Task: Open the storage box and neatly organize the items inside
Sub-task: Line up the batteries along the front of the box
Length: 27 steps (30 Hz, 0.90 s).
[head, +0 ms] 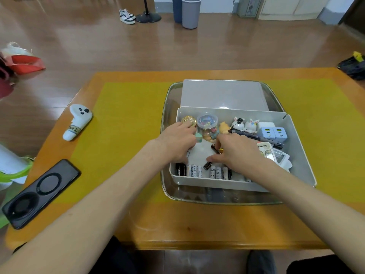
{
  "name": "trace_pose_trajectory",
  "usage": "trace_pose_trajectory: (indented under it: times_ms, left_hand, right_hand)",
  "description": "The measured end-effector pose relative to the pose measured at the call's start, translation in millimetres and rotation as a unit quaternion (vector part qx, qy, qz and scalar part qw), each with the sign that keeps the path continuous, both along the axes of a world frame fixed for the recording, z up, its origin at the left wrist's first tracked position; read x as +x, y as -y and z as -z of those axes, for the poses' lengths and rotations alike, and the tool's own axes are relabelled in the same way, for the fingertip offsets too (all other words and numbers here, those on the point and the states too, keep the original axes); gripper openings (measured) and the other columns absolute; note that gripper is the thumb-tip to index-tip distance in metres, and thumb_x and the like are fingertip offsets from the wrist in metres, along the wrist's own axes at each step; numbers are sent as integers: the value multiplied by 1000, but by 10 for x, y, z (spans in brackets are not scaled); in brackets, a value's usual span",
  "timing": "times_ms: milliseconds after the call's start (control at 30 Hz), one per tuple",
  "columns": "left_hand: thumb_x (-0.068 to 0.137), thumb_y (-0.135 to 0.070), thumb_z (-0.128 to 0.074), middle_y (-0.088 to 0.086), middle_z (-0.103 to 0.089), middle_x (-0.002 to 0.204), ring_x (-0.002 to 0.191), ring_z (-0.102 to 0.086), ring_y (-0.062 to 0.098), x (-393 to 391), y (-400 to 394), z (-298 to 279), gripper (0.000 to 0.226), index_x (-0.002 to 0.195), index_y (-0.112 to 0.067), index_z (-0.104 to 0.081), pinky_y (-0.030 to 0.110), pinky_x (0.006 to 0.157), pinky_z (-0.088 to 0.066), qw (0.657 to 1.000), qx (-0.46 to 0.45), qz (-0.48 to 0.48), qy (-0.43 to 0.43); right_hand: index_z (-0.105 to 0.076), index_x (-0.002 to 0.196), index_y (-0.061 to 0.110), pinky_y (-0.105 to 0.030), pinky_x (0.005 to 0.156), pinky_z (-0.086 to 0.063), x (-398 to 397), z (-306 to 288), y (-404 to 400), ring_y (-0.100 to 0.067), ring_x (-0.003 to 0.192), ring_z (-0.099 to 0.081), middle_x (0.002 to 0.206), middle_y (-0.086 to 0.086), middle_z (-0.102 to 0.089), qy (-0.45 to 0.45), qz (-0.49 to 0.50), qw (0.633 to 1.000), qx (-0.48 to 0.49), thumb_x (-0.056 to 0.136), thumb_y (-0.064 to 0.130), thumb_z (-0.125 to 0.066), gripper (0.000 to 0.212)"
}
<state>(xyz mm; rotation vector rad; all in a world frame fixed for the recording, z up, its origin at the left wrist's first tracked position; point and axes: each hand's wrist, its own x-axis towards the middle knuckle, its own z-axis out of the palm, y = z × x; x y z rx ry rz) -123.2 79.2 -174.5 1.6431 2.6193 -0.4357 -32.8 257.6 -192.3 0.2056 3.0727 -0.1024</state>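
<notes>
Both hands (177,140) (237,153) reach palm-down into the storage box (296,155)

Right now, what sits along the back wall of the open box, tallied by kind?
Gold ball: 1
Clear jar of pins: 1
Orange figure: 1
White bunny figures: 2
Blue chargers: 2
Total: 7

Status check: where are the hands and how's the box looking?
Both hands inside the open storage box. Left hand low by the gold ball; right hand pinching a dark battery. Batteries lined along near wall. Nothing blocking.
</notes>
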Motion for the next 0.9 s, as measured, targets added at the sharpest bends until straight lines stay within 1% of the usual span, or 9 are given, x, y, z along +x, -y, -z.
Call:
trace_pose_trajectory:
  times_ms: [100,233,367,467,533,600,700,767,900]
  left_hand:
    - [79,-60,-70,4,-56,116,115,-42,26,20,40,-9,52,110,-18,-72,39,100,-35,999,-2,-1,-39]
    - [88,-47,-66,4,-61,116,116,-45,26,68,47,-48,38,111,-17,-72,42,110,-30,999,-11,-9,-49]
    - [91,-34,-61,-2,-70,99,99,-58,21,90,25,-92,11,91,-25,-65,42,110,-29,999,-32,-15,-27]
    - [91,-30,-60,-4,-70,93,94,-60,20,91,25,-106,10,82,-27,-57,41,109,-30,999,-37,-17,-18]
    - [91,-31,-61,-4,-70,94,96,-59,20,82,31,-90,9,88,-25,-66,41,110,-29,999,-31,-15,-22]
    - [92,-36,-58,-4,-69,97,102,-56,20,73,44,-68,17,93,-23,-70,40,112,-25,999,-25,-14,-27]
    - [96,-37,-51,-4,-67,101,107,-54,20,50,92,-78,24,96,-23,-70,45,116,-21,999,21,-25,-22]
    - [99,-33,-47,-4,-63,104,110,-51,19,8,155,-111,24,102,-24,-69,45,113,-27,998,60,-33,-1]
    - [100,-32,-44,-7,-57,108,109,-47,15,-59,286,-186,28,107,-27,-70,33,92,-39,989,129,-41,56]
  right_hand:
    - [-61,84,27,-33,61,-38,38,14,8,-20,78,-54,84,5,-57,9,-7,1000,7,74,75,-66,49]
    - [-63,86,28,-33,62,-47,39,44,57,-19,77,-59,76,8,-55,40,10,999,-4,76,78,-62,51]
    - [-63,85,26,-30,54,-41,-11,91,105,-16,69,-57,71,8,-53,26,7,1000,12,77,78,-60,53]
    - [-58,86,23,-31,54,-37,-102,119,180,-20,70,-54,75,4,-53,16,-9,1000,20,77,76,-63,53]
    - [-58,94,22,-32,56,-38,-165,142,227,-21,71,-53,80,2,-56,9,-7,1000,-4,80,71,-65,51]
    - [-57,100,22,-34,59,-41,-209,167,257,-21,74,-54,83,2,-58,1,5,999,-48,82,63,-68,46]
    - [-54,87,24,-37,65,-50,-264,205,295,-19,79,-60,82,5,-61,15,44,990,-132,83,54,-72,36]
    - [-55,82,26,-36,64,-50,-305,226,330,-15,75,-59,80,6,-61,21,67,983,-172,82,51,-74,31]
    - [-58,84,31,-27,52,-37,-343,244,410,-3,72,-55,82,12,-60,25,66,977,-199,82,54,-74,29]
